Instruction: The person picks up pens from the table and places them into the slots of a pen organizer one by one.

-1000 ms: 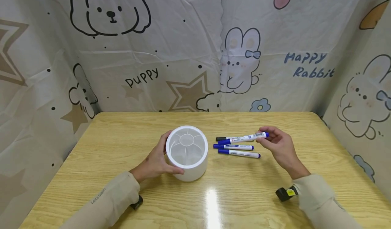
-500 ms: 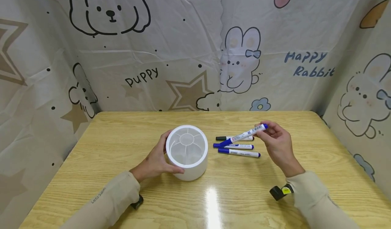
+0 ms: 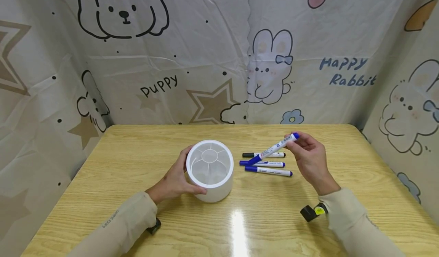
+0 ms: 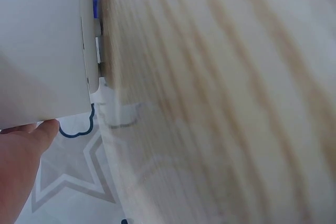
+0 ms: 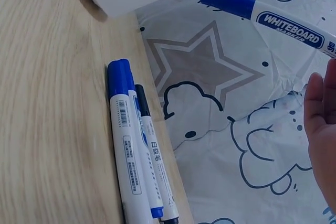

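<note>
My left hand [image 3: 177, 177] grips the side of a round white pen organizer [image 3: 213, 194], thumb near its front rim and fingers behind. Inside, clear dividers form several compartments round a central ring. In the right hand [image 3: 310, 158], a blue-capped whiteboard marker [image 3: 276, 147] is pinched near its tail end, its cap pointing down and left. The right wrist view shows that same whiteboard marker [image 5: 289, 27] held above the table. Below it lie three more markers: one black-capped marker [image 3: 269, 155], a blue-capped marker [image 3: 274, 164] and the nearest blue-capped marker [image 3: 274, 172].
A wood-grain table [image 3: 144, 234] carries everything. Behind it and at both sides hangs a printed cloth [image 3: 205, 59] with cartoon animals and stars. Each wrist bears a black device; the right one [image 3: 309, 213] has a yellow patch.
My right hand has moved slightly up and left, tilting the pinched whiteboard marker steeper, its tail end raised. The left hand and the pen organizer have stayed in place.
</note>
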The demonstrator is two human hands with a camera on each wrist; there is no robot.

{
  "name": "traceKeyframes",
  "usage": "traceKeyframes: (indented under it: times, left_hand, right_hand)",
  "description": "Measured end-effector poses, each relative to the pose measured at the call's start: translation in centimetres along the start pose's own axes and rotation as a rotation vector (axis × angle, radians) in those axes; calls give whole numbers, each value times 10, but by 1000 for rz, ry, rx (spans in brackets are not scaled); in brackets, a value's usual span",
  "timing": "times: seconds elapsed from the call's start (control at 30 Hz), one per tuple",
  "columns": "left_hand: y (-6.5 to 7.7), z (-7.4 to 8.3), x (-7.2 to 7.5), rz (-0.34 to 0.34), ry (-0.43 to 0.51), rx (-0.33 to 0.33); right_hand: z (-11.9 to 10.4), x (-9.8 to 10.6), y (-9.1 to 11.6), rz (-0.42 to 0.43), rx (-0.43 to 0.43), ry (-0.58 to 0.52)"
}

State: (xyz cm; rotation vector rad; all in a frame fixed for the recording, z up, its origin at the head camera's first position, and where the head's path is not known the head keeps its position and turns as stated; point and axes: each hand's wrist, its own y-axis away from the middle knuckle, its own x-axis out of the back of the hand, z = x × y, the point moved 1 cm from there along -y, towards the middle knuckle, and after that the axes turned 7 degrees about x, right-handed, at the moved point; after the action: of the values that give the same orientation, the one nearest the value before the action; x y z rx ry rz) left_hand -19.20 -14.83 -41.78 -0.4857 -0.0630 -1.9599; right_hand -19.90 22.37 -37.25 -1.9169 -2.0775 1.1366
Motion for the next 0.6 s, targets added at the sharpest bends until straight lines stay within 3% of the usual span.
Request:
traceKeyframes:
  times: [0.33, 0.6]
  left_hand:
    - [0, -1, 1, 1, -4, -3]
    - [-1, -1, 0, 1, 6, -10]
  right_hand:
    - [-3, -10, -3, -24, 18, -62]
    - [-4, -16, -6, -11, 53, -48]
